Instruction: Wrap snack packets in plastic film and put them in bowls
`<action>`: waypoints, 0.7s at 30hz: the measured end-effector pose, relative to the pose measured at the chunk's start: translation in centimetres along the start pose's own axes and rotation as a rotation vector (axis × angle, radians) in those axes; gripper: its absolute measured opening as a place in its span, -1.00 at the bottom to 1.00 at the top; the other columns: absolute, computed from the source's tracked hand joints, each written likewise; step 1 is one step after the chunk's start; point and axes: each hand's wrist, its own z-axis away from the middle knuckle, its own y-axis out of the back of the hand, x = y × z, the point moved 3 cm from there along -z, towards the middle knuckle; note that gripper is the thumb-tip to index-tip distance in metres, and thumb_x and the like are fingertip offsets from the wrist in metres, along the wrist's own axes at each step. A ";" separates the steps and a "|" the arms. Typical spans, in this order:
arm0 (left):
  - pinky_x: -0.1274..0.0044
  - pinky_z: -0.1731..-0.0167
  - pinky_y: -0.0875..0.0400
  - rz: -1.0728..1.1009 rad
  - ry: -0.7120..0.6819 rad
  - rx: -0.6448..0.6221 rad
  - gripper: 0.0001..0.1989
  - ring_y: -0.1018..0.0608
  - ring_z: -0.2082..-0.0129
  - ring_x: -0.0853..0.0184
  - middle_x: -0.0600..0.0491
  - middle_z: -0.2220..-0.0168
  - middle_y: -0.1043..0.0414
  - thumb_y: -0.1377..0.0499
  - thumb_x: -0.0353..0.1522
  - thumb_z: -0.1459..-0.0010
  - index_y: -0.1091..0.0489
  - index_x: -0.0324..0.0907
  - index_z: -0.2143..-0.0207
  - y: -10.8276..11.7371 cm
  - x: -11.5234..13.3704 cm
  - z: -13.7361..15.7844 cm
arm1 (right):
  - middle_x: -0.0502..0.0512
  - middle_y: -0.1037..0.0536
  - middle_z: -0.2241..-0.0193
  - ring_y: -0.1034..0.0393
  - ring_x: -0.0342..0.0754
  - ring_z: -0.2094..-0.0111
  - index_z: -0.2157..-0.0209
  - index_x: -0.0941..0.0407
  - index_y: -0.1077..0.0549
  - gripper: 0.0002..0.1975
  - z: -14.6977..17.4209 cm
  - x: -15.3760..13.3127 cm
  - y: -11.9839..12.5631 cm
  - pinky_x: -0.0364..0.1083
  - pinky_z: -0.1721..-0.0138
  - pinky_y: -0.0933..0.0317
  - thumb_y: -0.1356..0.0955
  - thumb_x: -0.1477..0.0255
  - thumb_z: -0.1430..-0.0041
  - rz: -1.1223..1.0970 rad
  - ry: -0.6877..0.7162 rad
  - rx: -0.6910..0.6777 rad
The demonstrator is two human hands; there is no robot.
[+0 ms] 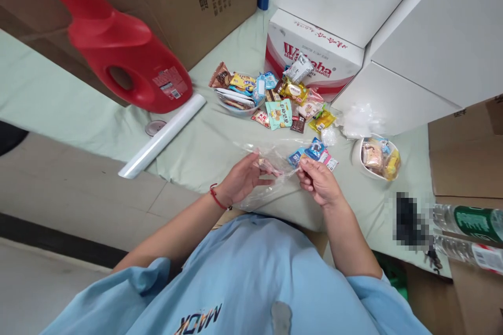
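A thin clear plastic bag point(255, 200) stretches between my two hands in front of my body. My left hand point(241, 178) grips its left side, and some of the fingers show blurred through the film. Thumb and fingers of my right hand point(321, 182) pinch the bag's right edge. Just behind the right hand lie a few small snack packets, among them a blue one point(315, 149). Farther back is a loose pile of wrapped snacks point(280, 114), beside a clear bowl point(239, 110) filled with snack packets.
At right stands a white bowl point(357, 157) of snacks, near crumpled clear plastic point(361, 120). A white roll point(163, 136) and a red jug point(133, 57) are at left. A Wahaha carton point(338, 60) stands behind. Plastic bottles point(473, 222) lie far right.
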 end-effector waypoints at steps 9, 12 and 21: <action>0.43 0.19 -0.36 -0.458 0.028 0.312 -0.43 -0.47 0.17 0.20 -0.02 0.29 -0.49 -0.12 0.18 -0.14 -0.44 -0.14 0.47 1.3 -2.6 3.7 | -0.17 -0.29 0.63 0.06 -0.36 0.70 0.50 0.11 -0.32 -0.40 0.1 1.4 0.2 -0.32 0.75 0.20 -0.60 -0.04 0.24 0.001 -0.014 0.066; 0.42 0.22 -0.35 -0.493 0.041 0.331 -0.36 -0.48 0.17 0.17 -0.05 0.28 -0.53 -0.05 0.24 -0.12 -0.47 -0.14 0.45 -0.2 -1.9 3.2 | -0.15 -0.32 0.62 0.04 -0.34 0.69 0.49 0.10 -0.33 -0.41 0.3 2.0 -0.8 -0.30 0.75 0.18 -0.57 -0.07 0.19 0.043 0.012 0.027; 0.49 0.36 -0.34 -0.315 -0.191 0.556 -0.54 -0.37 0.44 0.35 0.09 0.47 -0.34 -0.27 0.07 -0.04 -0.33 -0.13 0.50 -0.7 -2.3 1.5 | -0.15 -0.29 0.64 0.08 -0.35 0.69 0.53 0.12 -0.33 -0.48 1.2 0.7 1.0 -0.31 0.75 0.20 -0.60 0.06 0.16 -0.038 -0.013 -0.048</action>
